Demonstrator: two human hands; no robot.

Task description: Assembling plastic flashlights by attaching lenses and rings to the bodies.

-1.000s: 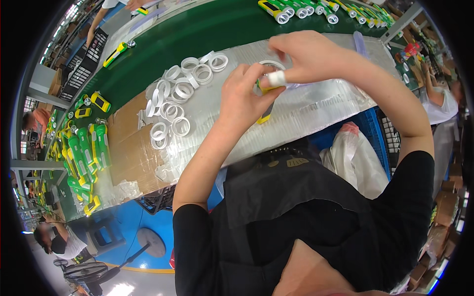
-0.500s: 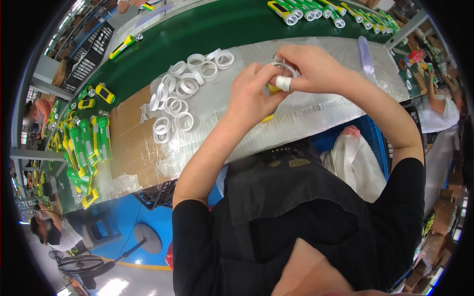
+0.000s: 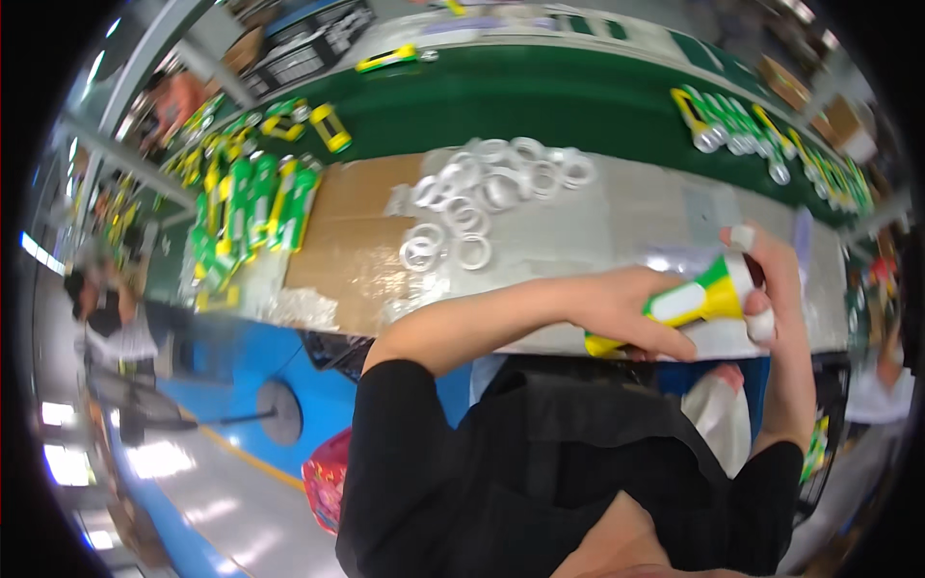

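A green and yellow flashlight (image 3: pixel 686 302) lies slanted between my hands, its wide head up and to the right. My left hand (image 3: pixel 626 313) is wrapped round its body. Around the head end, my right hand (image 3: pixel 779 275) has its fingers and thumb curled against the rim; white coverings show on two fingertips. The front of the head is partly hidden by that hand. Further left on the bench, a cluster of white rings (image 3: pixel 473 251) lies loose, some overlapping.
Cardboard and clear film cover the bench (image 3: pixel 636 212). Several green and yellow flashlights (image 3: pixel 262 197) are piled at its left end, and more (image 3: pixel 737 123) stand in rows at the far right. Behind runs a green belt (image 3: pixel 540 91). Below the front edge is a white sack (image 3: pixel 715 414).
The view has swung, so the bench things sit differently in the picture. My hands have moved right and parted along the flashlight, which now shows lengthwise between them.
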